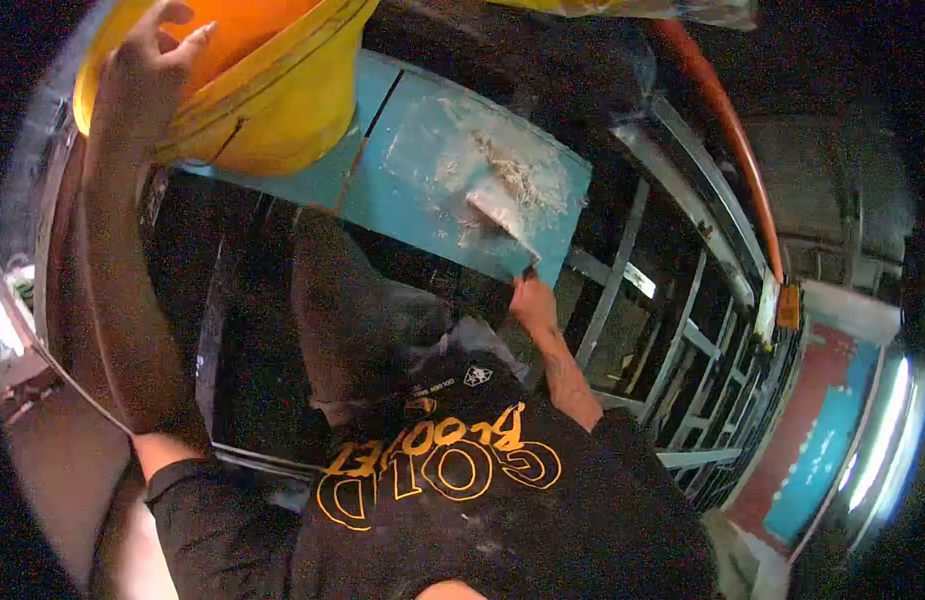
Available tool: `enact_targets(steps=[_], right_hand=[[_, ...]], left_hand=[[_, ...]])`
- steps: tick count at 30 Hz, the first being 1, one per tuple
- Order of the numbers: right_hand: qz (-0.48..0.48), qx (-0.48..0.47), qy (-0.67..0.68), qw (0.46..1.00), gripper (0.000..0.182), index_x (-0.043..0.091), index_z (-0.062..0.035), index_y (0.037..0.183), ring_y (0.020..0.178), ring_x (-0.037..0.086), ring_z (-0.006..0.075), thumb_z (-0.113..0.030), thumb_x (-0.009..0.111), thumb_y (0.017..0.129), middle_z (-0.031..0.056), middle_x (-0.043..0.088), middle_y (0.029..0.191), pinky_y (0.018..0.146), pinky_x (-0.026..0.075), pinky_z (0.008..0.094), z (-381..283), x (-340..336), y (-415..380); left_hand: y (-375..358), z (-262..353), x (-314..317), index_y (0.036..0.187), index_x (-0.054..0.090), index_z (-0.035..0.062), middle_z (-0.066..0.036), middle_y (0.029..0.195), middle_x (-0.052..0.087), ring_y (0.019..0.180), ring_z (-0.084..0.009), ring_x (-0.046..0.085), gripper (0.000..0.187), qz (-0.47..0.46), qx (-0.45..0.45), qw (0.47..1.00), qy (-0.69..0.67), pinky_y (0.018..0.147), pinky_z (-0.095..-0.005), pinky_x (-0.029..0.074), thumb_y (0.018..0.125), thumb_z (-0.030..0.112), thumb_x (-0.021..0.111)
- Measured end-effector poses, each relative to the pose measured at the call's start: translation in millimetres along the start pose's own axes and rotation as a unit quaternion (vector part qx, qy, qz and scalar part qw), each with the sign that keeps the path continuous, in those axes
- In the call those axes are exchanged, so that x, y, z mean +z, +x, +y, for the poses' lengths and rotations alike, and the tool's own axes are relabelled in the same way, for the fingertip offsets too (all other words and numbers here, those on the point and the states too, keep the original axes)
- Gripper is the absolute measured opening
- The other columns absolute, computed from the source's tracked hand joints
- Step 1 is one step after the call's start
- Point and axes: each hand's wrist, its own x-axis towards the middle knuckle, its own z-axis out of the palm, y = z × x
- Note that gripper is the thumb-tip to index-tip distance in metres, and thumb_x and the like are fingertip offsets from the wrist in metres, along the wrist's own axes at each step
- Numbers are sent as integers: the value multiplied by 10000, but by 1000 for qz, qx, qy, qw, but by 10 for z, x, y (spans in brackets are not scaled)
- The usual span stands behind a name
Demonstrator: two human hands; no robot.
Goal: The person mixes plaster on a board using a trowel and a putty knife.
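My right hand (531, 302) is closed round the handle of a scraper (502, 222). The scraper's pale blade lies across a light blue board (377, 205), beside a heap of crumbly whitish material (522, 185). A smear of the same material spreads over the board around the heap. Up at the left, my left hand (167, 50) overlaps the opening of a yellow bucket (292, 110). Its thumb and fingers are apart, with nothing visible between them. The bucket leans over the board's left part and shows an orange inside.
An orange hose or pipe (727, 110) runs down the right side. Metal framework (612, 275) stands close to the board's right end. Farther right is a red and blue panel (827, 450). Dark space lies below the board's near edge.
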Motion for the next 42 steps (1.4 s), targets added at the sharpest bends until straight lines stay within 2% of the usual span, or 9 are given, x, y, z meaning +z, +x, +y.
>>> enact_targets(steps=[6,9,24,29,30,32,35,41,42], right_hand=[[28,-13,31,999,292,565,10,879,709,590,458,-259,455,900,260,601,718,632,472,527,-119,-416,741],[-6,-21,53,998,338,567,24,902,710,611,444,-295,455,902,246,625,760,648,494,520,-132,-766,591],[-32,-16,70,997,361,613,30,844,726,638,396,-316,510,859,227,644,781,669,517,464,-304,-505,348],[-33,8,134,990,305,597,32,915,883,602,414,-254,545,822,263,619,932,764,481,495,-422,-531,497],[-7,-31,187,982,342,562,43,1016,938,576,420,-236,588,820,268,597,1001,820,463,480,-426,-541,434],[13,-46,186,981,463,471,41,1188,1101,477,420,-210,618,827,264,511,1164,940,393,457,-443,-578,225],[-14,-54,150,987,613,362,31,1302,1259,339,425,-161,654,799,265,355,1353,1023,332,468,-261,-293,70],[5,-25,150,988,563,429,-26,1268,1209,391,412,-143,675,775,229,410,1305,973,367,462,53,-336,-131],[15,-40,150,988,540,450,-28,1246,1181,414,407,-139,676,769,218,439,1272,950,381,460,115,-435,-159]], left_hand=[[-96,29,-208,1020,573,73,-33,648,561,586,-105,511,274,-70,-55,996,0,552,-264,396,851,283,624],[-54,-152,-182,982,569,75,34,606,473,554,-41,396,187,-105,-83,987,-90,487,-222,297,855,193,638],[-163,-765,-331,946,538,36,56,584,359,525,-27,323,179,-159,-77,973,-148,464,-211,225,807,60,649],[-191,-971,-246,1021,571,51,-52,711,612,587,-95,513,337,-197,-99,970,-106,539,-253,425,744,190,703],[-231,-1113,-175,1036,575,36,-92,825,648,686,-152,594,397,-138,5,988,-68,625,-297,487,723,236,716],[-147,-1178,-290,1086,566,14,-121,941,657,893,-201,630,460,-269,-75,957,-78,747,-333,504,720,249,716],[64,-776,-470,996,579,6,-199,947,636,892,-340,615,380,-358,-41,927,105,763,-422,480,731,265,663],[766,-1537,180,814,627,30,-185,868,651,815,-329,623,241,-440,160,878,99,713,-406,488,723,251,652],[897,-1446,277,771,630,30,-174,857,654,784,-328,619,248,-517,63,835,178,700,-404,492,724,270,665]])
